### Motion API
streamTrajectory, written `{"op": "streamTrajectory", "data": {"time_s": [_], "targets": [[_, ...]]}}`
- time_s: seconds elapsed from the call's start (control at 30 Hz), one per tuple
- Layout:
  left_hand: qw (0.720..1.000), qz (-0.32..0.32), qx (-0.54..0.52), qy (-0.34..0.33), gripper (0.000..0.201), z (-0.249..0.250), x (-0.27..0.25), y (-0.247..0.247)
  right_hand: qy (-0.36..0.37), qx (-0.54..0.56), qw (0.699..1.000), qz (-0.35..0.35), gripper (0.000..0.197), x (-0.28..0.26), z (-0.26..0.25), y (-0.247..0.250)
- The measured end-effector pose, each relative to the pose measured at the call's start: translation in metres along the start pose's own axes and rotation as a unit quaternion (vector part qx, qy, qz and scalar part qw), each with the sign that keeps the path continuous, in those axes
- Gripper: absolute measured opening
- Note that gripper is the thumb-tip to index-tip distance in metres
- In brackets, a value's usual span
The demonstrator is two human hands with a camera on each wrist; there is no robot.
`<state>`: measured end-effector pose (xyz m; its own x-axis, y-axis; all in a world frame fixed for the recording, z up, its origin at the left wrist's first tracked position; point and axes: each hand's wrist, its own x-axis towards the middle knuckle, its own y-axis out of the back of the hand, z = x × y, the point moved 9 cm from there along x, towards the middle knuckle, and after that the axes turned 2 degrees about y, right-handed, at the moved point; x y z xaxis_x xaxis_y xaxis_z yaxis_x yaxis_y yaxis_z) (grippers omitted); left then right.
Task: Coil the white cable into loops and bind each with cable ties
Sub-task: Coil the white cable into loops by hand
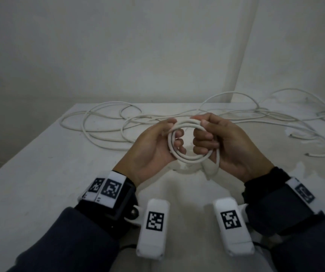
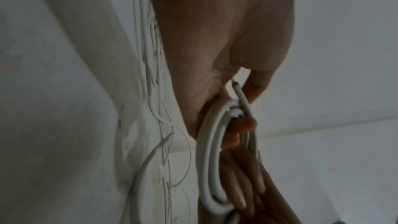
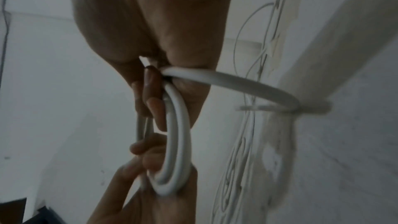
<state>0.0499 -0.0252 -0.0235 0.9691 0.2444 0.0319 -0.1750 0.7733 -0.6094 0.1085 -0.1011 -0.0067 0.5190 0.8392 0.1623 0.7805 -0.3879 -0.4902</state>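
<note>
A small coil of white cable (image 1: 189, 156) is held upright above the table between both hands. My left hand (image 1: 163, 138) grips the coil's left side, fingers curled through the ring. My right hand (image 1: 206, 134) grips the right side, thumb and fingers pinching the top strands. In the left wrist view the coil (image 2: 206, 151) runs past my fingers, with a cut cable end (image 2: 239, 93) sticking up. In the right wrist view the coil (image 3: 178, 142) hangs from my fingers, and one strand (image 3: 247, 84) arcs off toward the table. No cable tie is visible.
Loose white cable (image 1: 106, 122) sprawls in wide loops across the far half of the white table (image 1: 40, 173), and more cable (image 1: 304, 122) trails to the right. Plain white walls stand close behind. The table's left edge drops away at the left.
</note>
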Motion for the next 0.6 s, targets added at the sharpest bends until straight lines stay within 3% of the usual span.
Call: {"op": "streamTrajectory", "data": {"time_s": [0.1, 0.23, 0.33, 0.43, 0.5, 0.6], "targets": [[0.997, -0.052, 0.02, 0.05, 0.025, -0.002, -0.007, -0.004, -0.036, -0.067, 0.996, -0.035, 0.01, -0.006, -0.001, 0.0], [0.971, -0.109, 0.162, 0.139, 0.016, -0.017, -0.018, -0.016, -0.105, -0.157, 0.977, -0.097, 0.013, -0.014, 0.017, -0.008], [0.959, -0.04, 0.247, 0.137, 0.037, -0.018, -0.015, -0.011, -0.111, -0.187, 0.971, -0.096, 0.011, -0.014, 0.02, -0.012], [0.949, 0.044, 0.302, 0.073, 0.044, -0.01, -0.007, -0.005, -0.079, -0.198, 0.975, -0.061, 0.008, -0.011, 0.016, -0.012], [0.956, 0.093, 0.275, 0.032, 0.045, -0.005, -0.005, 0.0, -0.041, -0.219, 0.974, -0.04, 0.005, -0.007, 0.012, -0.012], [0.96, 0.173, 0.221, -0.023, 0.03, 0.001, -0.007, 0.01, 0.014, -0.258, 0.966, -0.013, 0.016, -0.004, 0.007, -0.011]]}}
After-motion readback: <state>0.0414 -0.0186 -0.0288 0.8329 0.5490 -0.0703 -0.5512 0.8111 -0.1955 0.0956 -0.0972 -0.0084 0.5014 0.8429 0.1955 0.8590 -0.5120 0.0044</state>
